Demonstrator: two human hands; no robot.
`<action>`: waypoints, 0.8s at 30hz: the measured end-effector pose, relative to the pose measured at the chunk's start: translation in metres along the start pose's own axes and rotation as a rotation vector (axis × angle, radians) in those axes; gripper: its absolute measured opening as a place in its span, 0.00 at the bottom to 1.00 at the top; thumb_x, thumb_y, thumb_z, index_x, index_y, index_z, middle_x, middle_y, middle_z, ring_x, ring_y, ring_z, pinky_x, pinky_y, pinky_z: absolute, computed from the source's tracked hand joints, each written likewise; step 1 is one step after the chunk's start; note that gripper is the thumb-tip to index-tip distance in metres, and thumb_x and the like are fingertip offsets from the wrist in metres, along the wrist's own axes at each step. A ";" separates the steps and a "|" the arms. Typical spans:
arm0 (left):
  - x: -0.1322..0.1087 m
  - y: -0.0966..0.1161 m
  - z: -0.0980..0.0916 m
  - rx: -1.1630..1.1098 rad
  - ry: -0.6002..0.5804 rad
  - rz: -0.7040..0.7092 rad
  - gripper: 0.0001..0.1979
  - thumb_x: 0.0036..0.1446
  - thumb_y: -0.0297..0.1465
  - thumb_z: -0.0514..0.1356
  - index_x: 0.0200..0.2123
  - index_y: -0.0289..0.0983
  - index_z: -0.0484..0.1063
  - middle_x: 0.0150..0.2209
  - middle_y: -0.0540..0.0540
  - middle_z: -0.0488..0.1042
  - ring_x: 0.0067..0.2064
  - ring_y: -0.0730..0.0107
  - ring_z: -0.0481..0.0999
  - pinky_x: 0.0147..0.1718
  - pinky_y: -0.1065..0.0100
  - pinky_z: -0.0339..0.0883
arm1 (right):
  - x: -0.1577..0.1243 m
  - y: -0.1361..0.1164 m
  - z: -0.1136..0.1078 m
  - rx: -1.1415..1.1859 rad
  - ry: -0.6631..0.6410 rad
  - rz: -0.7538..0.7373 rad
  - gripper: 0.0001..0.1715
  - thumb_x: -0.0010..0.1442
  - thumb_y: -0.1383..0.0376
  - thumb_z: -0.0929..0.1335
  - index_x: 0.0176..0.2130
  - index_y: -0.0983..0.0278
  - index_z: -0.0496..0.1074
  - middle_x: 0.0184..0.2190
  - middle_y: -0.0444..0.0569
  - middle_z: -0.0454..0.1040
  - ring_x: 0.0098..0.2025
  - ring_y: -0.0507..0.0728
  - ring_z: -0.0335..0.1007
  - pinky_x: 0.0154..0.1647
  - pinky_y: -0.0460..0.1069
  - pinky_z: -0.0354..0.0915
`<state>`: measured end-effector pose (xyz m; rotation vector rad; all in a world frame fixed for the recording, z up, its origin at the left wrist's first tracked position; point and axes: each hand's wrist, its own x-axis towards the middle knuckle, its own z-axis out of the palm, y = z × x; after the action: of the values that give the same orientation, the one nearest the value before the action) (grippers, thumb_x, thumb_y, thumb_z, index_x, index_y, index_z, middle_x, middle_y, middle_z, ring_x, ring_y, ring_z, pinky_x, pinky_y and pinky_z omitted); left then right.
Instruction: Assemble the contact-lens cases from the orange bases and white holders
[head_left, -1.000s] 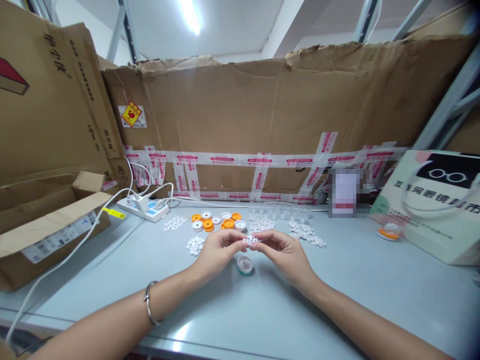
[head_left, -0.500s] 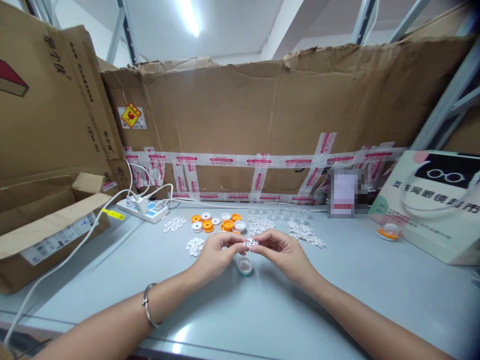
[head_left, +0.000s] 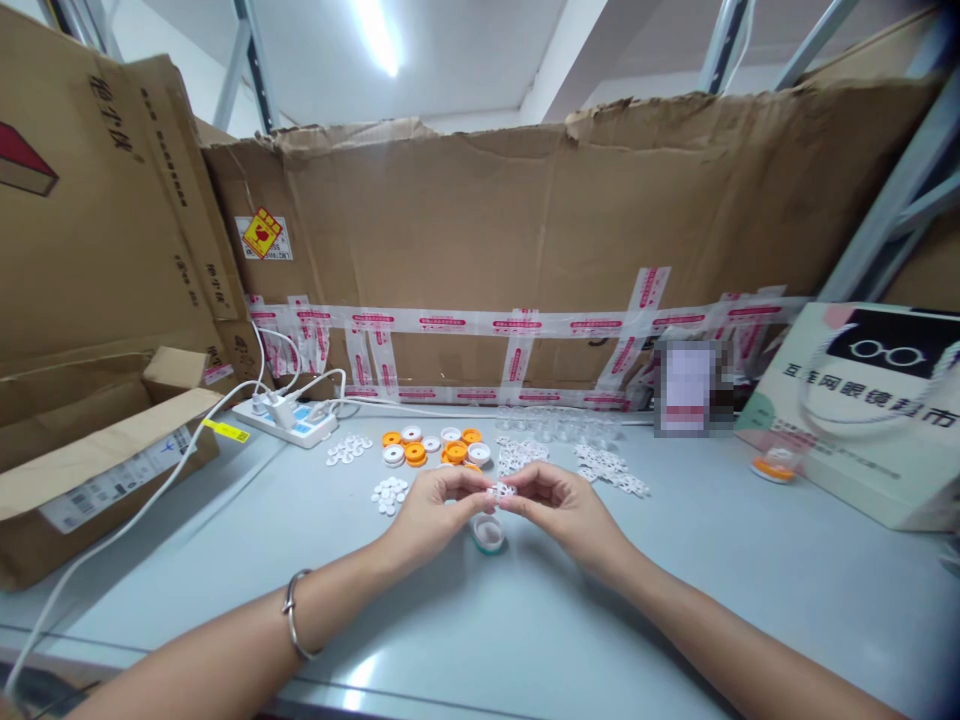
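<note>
Between my two hands is a small white plastic part with openings in it (head_left: 502,490), held just above the table. My left hand (head_left: 439,505) pinches its left side with thumb and fingers. On the other side, my right hand (head_left: 562,505) grips it the same way. Just below my fingertips stands a small round clear cup with a green base (head_left: 489,535), touched by neither hand. Behind my hands lie flat white cut-out pieces (head_left: 523,453), and a second pile of such pieces (head_left: 611,468) spreads to the right.
Orange and white round wheel-like parts (head_left: 415,455) sit behind my left hand, beside small white discs (head_left: 389,494) and white rings (head_left: 349,450). Clear cups (head_left: 559,428) line the back. A power strip (head_left: 289,422), an open carton (head_left: 112,460) and a paper bag (head_left: 862,420) flank the table.
The white part has turned slightly between my fingertips. Both hands stay in nearly the same place, and the things on the table have not moved.
</note>
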<state>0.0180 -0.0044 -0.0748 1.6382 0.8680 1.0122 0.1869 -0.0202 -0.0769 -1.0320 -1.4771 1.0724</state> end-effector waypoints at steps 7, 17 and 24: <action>-0.001 0.002 0.000 0.038 0.007 0.002 0.08 0.47 0.31 0.61 0.31 0.34 0.75 0.33 0.45 0.76 0.37 0.66 0.74 0.38 0.68 0.66 | 0.002 0.000 -0.001 0.069 -0.019 0.051 0.15 0.38 0.58 0.74 0.26 0.64 0.72 0.27 0.46 0.77 0.32 0.56 0.73 0.37 0.51 0.68; -0.001 0.005 0.000 0.029 0.038 -0.027 0.08 0.46 0.31 0.61 0.31 0.33 0.74 0.30 0.45 0.76 0.34 0.67 0.74 0.35 0.68 0.67 | 0.001 -0.003 -0.003 0.064 0.007 0.037 0.12 0.40 0.61 0.74 0.27 0.63 0.73 0.27 0.44 0.76 0.32 0.55 0.73 0.37 0.49 0.68; -0.002 0.005 0.000 0.080 0.037 -0.009 0.07 0.47 0.30 0.61 0.31 0.33 0.74 0.32 0.45 0.76 0.36 0.67 0.74 0.37 0.68 0.66 | 0.001 -0.003 -0.002 0.104 -0.008 0.071 0.11 0.40 0.62 0.74 0.25 0.63 0.70 0.26 0.43 0.75 0.32 0.54 0.72 0.37 0.49 0.67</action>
<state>0.0177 -0.0079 -0.0709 1.6855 0.9502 1.0156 0.1880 -0.0196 -0.0737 -1.0138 -1.3853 1.1922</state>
